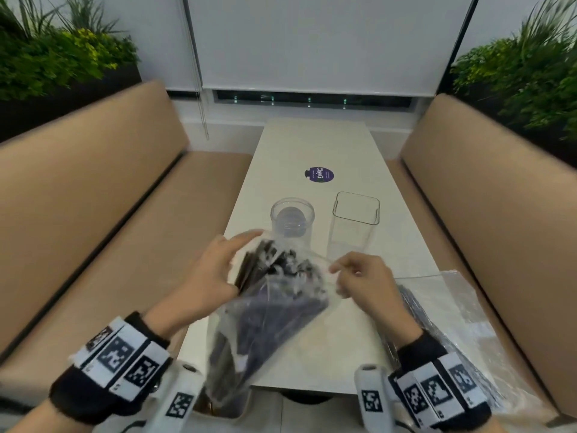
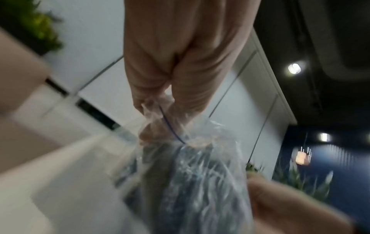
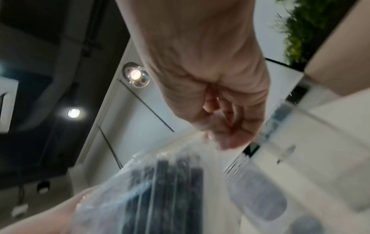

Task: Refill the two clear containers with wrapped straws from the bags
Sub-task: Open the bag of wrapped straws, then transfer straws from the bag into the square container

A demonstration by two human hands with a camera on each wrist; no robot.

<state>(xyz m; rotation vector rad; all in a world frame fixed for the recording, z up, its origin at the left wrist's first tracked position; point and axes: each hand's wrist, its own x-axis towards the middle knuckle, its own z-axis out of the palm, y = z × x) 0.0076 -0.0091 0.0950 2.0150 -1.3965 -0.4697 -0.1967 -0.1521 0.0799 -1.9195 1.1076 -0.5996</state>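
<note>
A clear plastic bag [image 1: 268, 314] full of dark wrapped straws [image 1: 265, 264] hangs lifted over the near end of the white table [image 1: 315, 145]. My left hand [image 1: 215, 267] pinches the bag's top rim on the left side; the left wrist view shows the rim bunched between its fingers [image 2: 152, 101]. My right hand [image 1: 359, 276] pinches the opposite side of the rim [image 3: 218, 139]. Just beyond the bag stand a round clear container [image 1: 292, 215] and a square clear container [image 1: 354, 220], both holding no straws. A second bag of straws [image 1: 443, 326] lies on the table's right side.
Tan bench seats [image 1: 93, 214] flank the table on both sides [image 1: 487, 198]. A purple round sticker [image 1: 319, 174] marks the table's middle. Planters with green foliage [image 1: 56, 54] stand behind both benches. A white blind covers the window at the far end.
</note>
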